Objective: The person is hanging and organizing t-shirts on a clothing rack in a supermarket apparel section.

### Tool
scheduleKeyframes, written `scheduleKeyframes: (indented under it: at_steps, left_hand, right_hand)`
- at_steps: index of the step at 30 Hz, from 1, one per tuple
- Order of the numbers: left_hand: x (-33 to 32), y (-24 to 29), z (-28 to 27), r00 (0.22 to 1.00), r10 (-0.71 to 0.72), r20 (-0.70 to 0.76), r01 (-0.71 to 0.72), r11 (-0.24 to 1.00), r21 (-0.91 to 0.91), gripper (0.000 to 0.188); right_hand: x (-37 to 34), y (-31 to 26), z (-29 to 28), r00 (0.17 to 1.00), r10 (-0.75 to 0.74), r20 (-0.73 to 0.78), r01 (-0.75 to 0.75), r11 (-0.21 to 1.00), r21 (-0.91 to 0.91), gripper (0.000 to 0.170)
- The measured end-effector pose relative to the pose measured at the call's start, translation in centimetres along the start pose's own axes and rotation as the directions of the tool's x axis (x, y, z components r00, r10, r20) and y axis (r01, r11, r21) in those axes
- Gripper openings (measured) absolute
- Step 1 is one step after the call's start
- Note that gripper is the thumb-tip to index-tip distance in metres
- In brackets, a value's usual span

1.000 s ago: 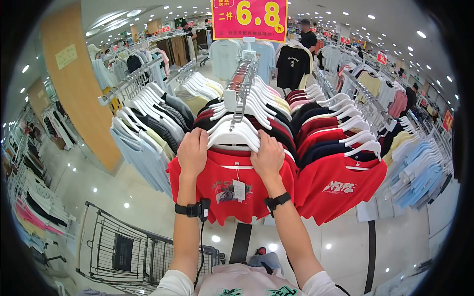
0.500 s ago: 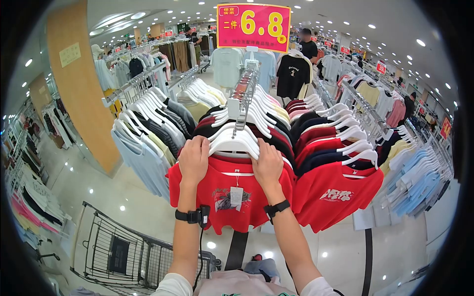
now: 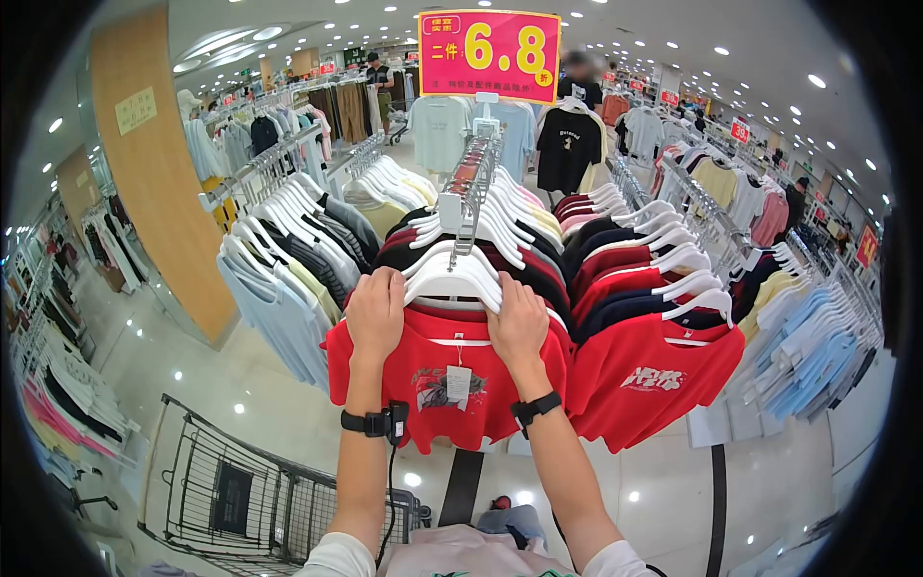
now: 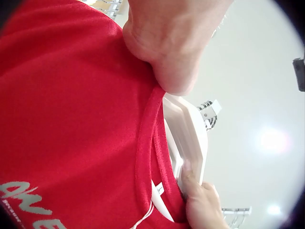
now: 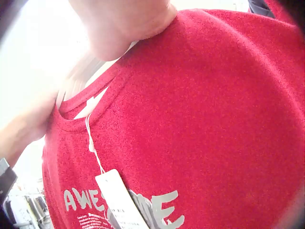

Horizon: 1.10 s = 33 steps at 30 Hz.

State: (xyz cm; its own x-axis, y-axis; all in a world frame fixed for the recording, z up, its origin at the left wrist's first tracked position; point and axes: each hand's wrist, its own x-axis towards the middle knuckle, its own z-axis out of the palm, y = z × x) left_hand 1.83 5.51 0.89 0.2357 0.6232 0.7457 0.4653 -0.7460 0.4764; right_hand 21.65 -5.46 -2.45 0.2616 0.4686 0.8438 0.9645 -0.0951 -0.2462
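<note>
A red T-shirt [image 3: 452, 356] with a grey print hangs on a white hanger [image 3: 454, 288] at the front end of a metal rail. My left hand [image 3: 376, 313] grips its shoulder at the left, fingers curled over the hanger's arm. The opposite shoulder is held by my right hand [image 3: 519, 317] in the same manner. A white paper tag [image 5: 119, 200] dangles on a string from the neckline, over the lettering. In the left wrist view, several hangers [image 4: 190, 133] lie close together behind the collar, with the right thumb against them. The fingertips behind the shirt are hidden.
Another red T-shirt [image 3: 663, 370] hangs just right, before dark and red ones. Pale blue shirts [image 3: 279, 308] hang at left. A pink price sign [image 3: 488, 56] tops the rail. A black wire cart [image 3: 231, 481] stands low at left, near a wooden pillar [image 3: 159, 173].
The head view has tilted up a little, so the whole sign shows and the rack sits lower. Both hands keep their hold on the red T-shirt's shoulders.
</note>
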Motion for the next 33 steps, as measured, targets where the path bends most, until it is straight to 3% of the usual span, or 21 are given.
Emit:
scheduleKeyframes:
  at_steps: [33]
  left_hand:
    - [-0.68, 0.28, -0.32, 0.999, 0.01, -0.044, -0.009, 1.0, 0.024, 0.03]
  right_hand:
    - [0.0, -0.46, -0.62, 1.0, 0.014, 0.019, -0.014, 1.0, 0.0, 0.05]
